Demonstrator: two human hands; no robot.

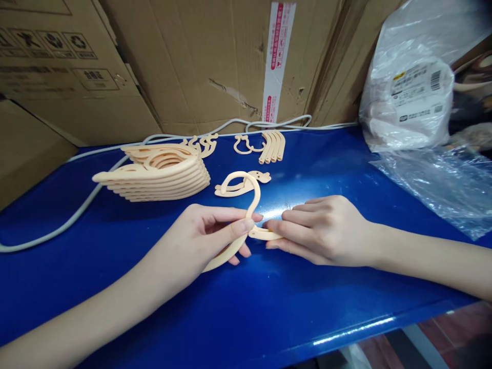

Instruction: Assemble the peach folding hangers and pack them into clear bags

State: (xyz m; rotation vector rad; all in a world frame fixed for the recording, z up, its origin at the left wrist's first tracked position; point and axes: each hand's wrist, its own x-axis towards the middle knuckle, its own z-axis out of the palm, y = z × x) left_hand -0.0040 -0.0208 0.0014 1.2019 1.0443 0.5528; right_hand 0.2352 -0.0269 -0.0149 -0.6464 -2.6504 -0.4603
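Observation:
My left hand (219, 230) pinches a cream plastic clothes hanger piece (254, 192) just below its curved hook, which points up and bends to the left. One curved arm of it runs down beneath my left fingers. From the right, my right hand (326, 230) grips a cream hanger arm (263, 234); its inner end meets the hook piece at my left thumb. Whether the two are joined there I cannot tell. Just behind the hook lies a loose flat cream piece (238, 189) with a rounded, cut-out end.
A stack of cream hanger parts (165, 179) sits at the left, with small hooked pieces (207, 146) behind it. Several curved arms (273, 146) lie at the back. A white cable (88, 202) crosses the blue table (172, 318). Cardboard boxes (215, 61) and plastic-wrapped goods (411, 102) border it.

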